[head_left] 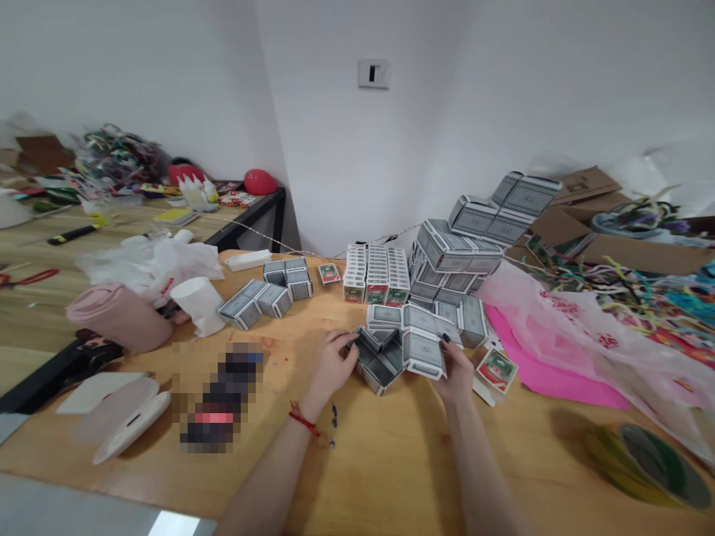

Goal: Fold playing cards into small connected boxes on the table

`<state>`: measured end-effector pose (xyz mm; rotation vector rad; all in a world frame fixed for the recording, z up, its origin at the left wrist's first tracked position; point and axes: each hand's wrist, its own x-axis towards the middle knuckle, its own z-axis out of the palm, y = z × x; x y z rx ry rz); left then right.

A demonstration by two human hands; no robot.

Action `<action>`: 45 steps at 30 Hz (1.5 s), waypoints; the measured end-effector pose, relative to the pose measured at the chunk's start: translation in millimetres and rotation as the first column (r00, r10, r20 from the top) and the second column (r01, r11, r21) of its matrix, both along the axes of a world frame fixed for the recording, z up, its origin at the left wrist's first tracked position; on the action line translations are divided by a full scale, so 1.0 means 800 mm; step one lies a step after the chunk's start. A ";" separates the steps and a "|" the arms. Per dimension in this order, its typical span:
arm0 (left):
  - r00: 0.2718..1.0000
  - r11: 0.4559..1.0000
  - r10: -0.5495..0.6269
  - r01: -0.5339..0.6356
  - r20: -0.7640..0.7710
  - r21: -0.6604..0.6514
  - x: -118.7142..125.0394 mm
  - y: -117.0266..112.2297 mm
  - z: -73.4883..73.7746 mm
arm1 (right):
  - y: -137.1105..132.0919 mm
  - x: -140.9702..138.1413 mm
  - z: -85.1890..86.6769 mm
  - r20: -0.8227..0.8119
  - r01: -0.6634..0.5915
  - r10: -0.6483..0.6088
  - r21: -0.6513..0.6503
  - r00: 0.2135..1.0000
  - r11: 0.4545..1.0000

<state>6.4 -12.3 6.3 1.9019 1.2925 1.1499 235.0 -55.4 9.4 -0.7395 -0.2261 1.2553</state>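
An open-topped box built of folded grey-backed playing cards (380, 372) stands in front of me, with inner card walls showing. My left hand (335, 363) pinches its left rim, thumb and fingers together. Joined to it or resting against it, I cannot tell which, is a panel of flat cards (427, 346) on the right. The fingers of my right hand (456, 368) close around that panel's right edge; its far side hides part of them. Just behind lie more card blocks (385, 316), and right of my right hand sits a green-and-red card pack (497, 370).
A tilted stack of card blocks (461, 246) rises behind, beside rows of card packs (377, 272). At left are more card blocks (243, 305), a white paper roll (198, 304) and a pink roll (120, 316). Pink sheeting (558, 365) and a tape roll (642, 461) lie at right.
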 end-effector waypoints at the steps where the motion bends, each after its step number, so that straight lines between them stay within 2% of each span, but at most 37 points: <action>1: 1.000 1.000 0.022 -0.022 -0.009 0.019 -0.002 -0.001 -0.001 | 0.000 -0.001 0.001 0.007 -0.009 0.009 0.005 1.000 1.000; 3: 0.998 1.000 0.020 -0.021 0.052 0.022 -0.006 0.000 -0.002 | 0.001 -0.002 0.002 0.026 -0.022 0.022 0.004 0.999 1.000; 4: 0.993 1.000 -0.016 0.016 0.116 0.003 -0.008 0.002 -0.002 | 0.001 -0.002 0.002 0.036 -0.020 0.020 0.000 0.999 1.000; 6: 0.953 0.983 -0.155 0.176 0.259 -0.059 -0.015 0.006 0.000 | 0.003 -0.003 0.000 0.057 -0.013 0.013 -0.010 0.998 1.000; 7: 0.917 0.952 -0.250 0.291 0.312 -0.093 -0.018 0.008 0.003 | 0.004 -0.003 -0.001 0.065 -0.015 0.016 -0.013 0.998 1.000; 9: 0.835 0.857 -0.415 0.493 0.362 -0.154 -0.023 0.008 0.008 | 0.005 -0.003 -0.002 0.081 -0.020 0.021 -0.015 0.997 1.000; 11: 0.794 0.785 -0.510 0.587 0.330 -0.200 -0.023 0.004 0.012 | 0.004 -0.001 -0.004 0.112 -0.035 0.037 -0.026 0.993 0.999; 12: 0.794 0.774 -0.532 0.597 0.294 -0.213 -0.022 0.000 0.013 | 0.003 0.001 -0.004 0.132 -0.045 0.050 -0.039 0.990 0.998; 16: 0.854 0.832 -0.483 0.517 0.194 -0.202 -0.009 -0.010 0.012 | -0.004 0.011 -0.003 0.208 -0.069 0.086 -0.085 0.974 0.994; 18: 0.863 0.836 -0.477 0.504 0.166 -0.218 -0.004 -0.010 0.010 | -0.006 0.013 0.001 0.263 -0.070 0.095 -0.103 0.960 0.992; 21: 0.865 0.834 -0.481 0.502 0.143 -0.229 -0.001 -0.009 0.012 | -0.008 0.011 0.010 0.378 -0.181 0.228 -0.156 0.897 0.971; 23: 0.861 0.832 -0.473 0.506 0.184 -0.227 -0.001 -0.009 0.016 | -0.007 0.008 0.016 0.426 -0.236 0.282 -0.160 0.860 0.959; 27: 0.864 0.851 -0.400 0.474 0.305 -0.226 -0.002 -0.012 0.021 | -0.003 0.007 0.017 0.415 -0.182 0.221 -0.130 0.883 0.975; 30: 0.876 0.885 -0.342 0.422 0.339 -0.198 -0.002 -0.011 0.017 | 0.000 0.010 0.013 0.386 -0.123 0.165 -0.133 0.908 0.984; 34: 0.858 0.888 -0.302 0.411 0.416 -0.204 -0.002 -0.006 0.009 | 0.002 0.014 0.010 0.304 -0.027 0.063 -0.120 0.950 0.992; 38: 0.771 0.875 -0.243 0.436 0.589 -0.209 -0.005 -0.003 0.009 | -0.001 0.017 0.014 0.249 -0.081 0.100 -0.084 0.963 0.993; 41: 0.634 0.853 -0.152 0.472 0.758 -0.223 -0.010 -0.002 0.013 | -0.005 0.016 0.018 0.268 -0.138 0.141 -0.030 0.953 0.990; 43: 0.528 0.823 -0.046 0.501 0.848 -0.268 -0.014 -0.002 0.014 | -0.008 0.014 0.020 0.278 -0.183 0.181 -0.020 0.943 0.983; 45: 0.463 0.788 0.065 0.520 0.884 -0.330 -0.017 -0.002 0.015 | -0.008 0.011 0.019 0.293 -0.233 0.228 -0.020 0.928 0.972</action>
